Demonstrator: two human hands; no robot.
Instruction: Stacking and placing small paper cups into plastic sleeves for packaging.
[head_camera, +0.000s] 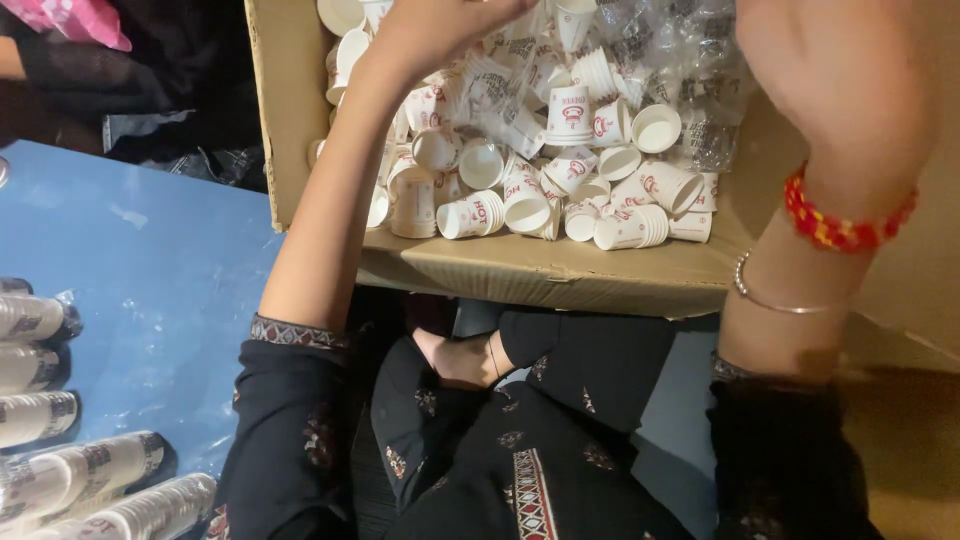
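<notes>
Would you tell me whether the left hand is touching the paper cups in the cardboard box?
Cannot tell: in the head view the left hand is over the paper cups in the cardboard box, fingertips cut off by the frame.

Your left arm reaches forward, forearm bare below a dark embroidered sleeve; your left hand (440, 30) is cut off at the frame's top, its fingers seemingly curled. Your right hand (835, 80) is raised close, blurred, back toward you.
</notes>
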